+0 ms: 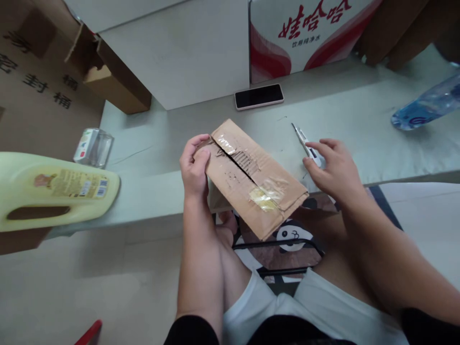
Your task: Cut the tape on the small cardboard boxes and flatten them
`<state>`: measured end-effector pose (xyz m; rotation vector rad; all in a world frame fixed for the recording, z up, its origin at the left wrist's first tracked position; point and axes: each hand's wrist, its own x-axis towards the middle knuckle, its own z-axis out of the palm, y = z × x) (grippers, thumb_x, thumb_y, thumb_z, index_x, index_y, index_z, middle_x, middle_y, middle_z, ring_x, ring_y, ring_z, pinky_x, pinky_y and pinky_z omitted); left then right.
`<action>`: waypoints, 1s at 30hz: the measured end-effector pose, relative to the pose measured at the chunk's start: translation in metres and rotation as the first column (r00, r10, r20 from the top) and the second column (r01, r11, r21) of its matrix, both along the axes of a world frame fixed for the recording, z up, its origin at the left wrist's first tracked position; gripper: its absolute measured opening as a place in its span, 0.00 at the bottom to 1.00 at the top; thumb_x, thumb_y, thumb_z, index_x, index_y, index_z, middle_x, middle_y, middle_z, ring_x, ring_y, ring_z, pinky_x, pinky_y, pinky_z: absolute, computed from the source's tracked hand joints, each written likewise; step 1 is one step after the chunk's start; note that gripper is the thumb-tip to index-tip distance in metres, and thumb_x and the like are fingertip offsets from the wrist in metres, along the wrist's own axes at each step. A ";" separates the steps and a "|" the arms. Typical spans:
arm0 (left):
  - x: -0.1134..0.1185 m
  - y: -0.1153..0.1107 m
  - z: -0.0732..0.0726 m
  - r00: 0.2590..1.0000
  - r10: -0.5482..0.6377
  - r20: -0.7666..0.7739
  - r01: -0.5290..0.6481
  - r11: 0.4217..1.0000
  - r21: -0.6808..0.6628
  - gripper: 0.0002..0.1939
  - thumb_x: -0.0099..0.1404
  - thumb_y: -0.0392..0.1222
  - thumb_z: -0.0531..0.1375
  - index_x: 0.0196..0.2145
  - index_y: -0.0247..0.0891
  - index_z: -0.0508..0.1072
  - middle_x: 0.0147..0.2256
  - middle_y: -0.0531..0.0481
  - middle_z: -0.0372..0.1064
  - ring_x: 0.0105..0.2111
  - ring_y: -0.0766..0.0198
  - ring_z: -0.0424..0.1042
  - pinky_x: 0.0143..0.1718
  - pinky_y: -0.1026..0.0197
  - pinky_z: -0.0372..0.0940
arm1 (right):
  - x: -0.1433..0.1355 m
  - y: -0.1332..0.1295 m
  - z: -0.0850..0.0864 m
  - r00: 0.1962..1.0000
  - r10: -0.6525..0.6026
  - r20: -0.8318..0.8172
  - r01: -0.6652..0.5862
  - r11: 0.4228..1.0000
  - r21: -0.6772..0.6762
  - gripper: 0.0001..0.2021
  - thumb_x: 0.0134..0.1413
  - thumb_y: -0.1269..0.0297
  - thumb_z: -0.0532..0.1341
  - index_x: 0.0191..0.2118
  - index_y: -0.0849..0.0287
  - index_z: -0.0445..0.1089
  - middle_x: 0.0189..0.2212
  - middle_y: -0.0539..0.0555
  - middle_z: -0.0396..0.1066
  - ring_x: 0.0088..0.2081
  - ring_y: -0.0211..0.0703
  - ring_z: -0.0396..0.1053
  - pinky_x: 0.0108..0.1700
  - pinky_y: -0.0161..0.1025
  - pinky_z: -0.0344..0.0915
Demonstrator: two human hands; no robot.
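Observation:
A brown cardboard box (247, 177) is tilted over the table's front edge, with a dark slit along its top seam and clear tape at both ends. Its far left corner is gripped by my left hand (196, 165), thumb on top. To the right of the box, a utility knife (304, 141) with a white handle points away from me at the tabletop. My right hand (332, 165) has its thumb and index finger at the knife's handle, and its other fingers are curled.
A phone (258, 97) lies behind the box, before a white carton (298, 43). On the left are a clear container (94, 147), a yellow jug (86, 187) and an open carton (118, 86). A water bottle (427, 105) lies at the right on the table (154, 182).

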<state>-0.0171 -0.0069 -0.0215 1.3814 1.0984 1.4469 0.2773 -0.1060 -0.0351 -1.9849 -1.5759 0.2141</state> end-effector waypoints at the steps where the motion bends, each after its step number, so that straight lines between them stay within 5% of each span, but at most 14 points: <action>1: 0.000 0.000 0.000 1.000 -0.004 -0.004 0.004 1.000 0.002 0.13 0.57 0.45 0.63 0.41 0.45 0.77 0.42 0.49 0.75 0.41 0.58 0.73 0.45 0.55 0.69 | 0.005 0.002 -0.004 0.995 0.009 0.095 -0.002 0.998 -0.066 0.22 0.57 0.54 0.57 0.53 0.57 0.75 0.53 0.65 0.69 0.55 0.63 0.68 0.55 0.61 0.65; 6: 0.000 0.001 0.000 1.000 -0.005 -0.007 0.005 1.000 -0.005 0.13 0.58 0.46 0.63 0.41 0.45 0.76 0.41 0.49 0.75 0.41 0.58 0.72 0.44 0.55 0.69 | 0.012 0.006 -0.007 0.955 0.087 0.284 0.002 0.954 -0.299 0.18 0.56 0.55 0.56 0.47 0.57 0.75 0.44 0.64 0.72 0.44 0.60 0.69 0.45 0.55 0.66; 11: 0.002 -0.001 0.003 1.000 0.004 0.016 -0.004 1.000 -0.018 0.12 0.56 0.44 0.63 0.40 0.45 0.77 0.41 0.49 0.75 0.42 0.58 0.72 0.44 0.56 0.69 | 0.005 0.010 0.004 0.994 -0.054 0.093 0.083 0.934 -0.349 0.14 0.53 0.62 0.57 0.45 0.57 0.69 0.32 0.58 0.71 0.29 0.47 0.64 0.32 0.43 0.59; 14: 0.003 -0.002 0.005 1.000 0.023 0.020 -0.022 0.999 -0.031 0.12 0.55 0.42 0.63 0.39 0.45 0.77 0.40 0.49 0.75 0.41 0.59 0.72 0.43 0.57 0.69 | 0.001 0.005 0.012 0.937 -0.058 -0.345 -0.021 0.975 -0.220 0.15 0.54 0.64 0.57 0.49 0.54 0.68 0.29 0.53 0.70 0.27 0.42 0.63 0.31 0.40 0.60; 16: 0.005 -0.002 0.006 0.999 0.034 0.020 -0.033 0.998 -0.044 0.12 0.55 0.40 0.62 0.39 0.44 0.77 0.39 0.50 0.75 0.39 0.60 0.73 0.41 0.57 0.69 | -0.002 -0.004 0.022 0.759 0.092 -0.644 -0.141 0.990 -0.025 0.13 0.56 0.62 0.58 0.48 0.52 0.70 0.29 0.50 0.69 0.28 0.39 0.65 0.32 0.39 0.64; 18: 0.007 -0.003 0.006 0.999 0.048 0.017 -0.047 0.997 -0.053 0.12 0.56 0.39 0.61 0.39 0.44 0.77 0.39 0.50 0.75 0.37 0.61 0.73 0.40 0.58 0.69 | -0.005 -0.015 0.033 0.573 0.268 -0.774 -0.215 0.961 0.174 0.15 0.55 0.58 0.63 0.49 0.49 0.70 0.32 0.49 0.70 0.30 0.39 0.68 0.33 0.38 0.67; 20: 0.009 -0.003 0.007 0.998 0.067 0.006 -0.066 0.996 -0.055 0.12 0.57 0.38 0.61 0.40 0.44 0.77 0.39 0.51 0.75 0.37 0.61 0.73 0.39 0.58 0.69 | -0.010 -0.025 0.045 0.504 0.367 -0.782 -0.249 0.929 0.275 0.24 0.50 0.58 0.69 0.54 0.44 0.68 0.36 0.49 0.71 0.34 0.40 0.71 0.32 0.38 0.69; 22: 0.011 -0.003 0.008 0.995 0.096 -0.008 -0.096 0.994 -0.053 0.12 0.57 0.37 0.60 0.40 0.43 0.77 0.39 0.51 0.75 0.37 0.61 0.73 0.40 0.58 0.69 | -0.016 -0.030 0.054 0.552 0.394 -0.735 -0.213 0.919 0.333 0.25 0.49 0.61 0.70 0.54 0.43 0.69 0.35 0.49 0.72 0.34 0.41 0.72 0.31 0.38 0.69; 27: 0.015 -0.004 0.008 0.987 0.153 -0.043 -0.155 0.987 -0.031 0.12 0.58 0.36 0.59 0.40 0.43 0.77 0.39 0.51 0.76 0.39 0.61 0.74 0.42 0.58 0.69 | -0.037 -0.037 0.068 0.622 0.386 -0.681 0.056 0.846 0.530 0.04 0.55 0.64 0.65 0.37 0.49 0.72 0.19 0.46 0.64 0.18 0.37 0.62 0.20 0.38 0.62; 30: 0.015 -0.005 0.005 0.987 0.156 -0.050 -0.157 0.988 -0.011 0.12 0.59 0.37 0.59 0.41 0.43 0.76 0.40 0.51 0.76 0.40 0.60 0.74 0.44 0.58 0.69 | -0.043 -0.051 0.075 0.686 0.387 -0.616 0.007 0.843 0.537 0.04 0.56 0.62 0.64 0.37 0.48 0.70 0.18 0.47 0.65 0.17 0.42 0.63 0.19 0.43 0.63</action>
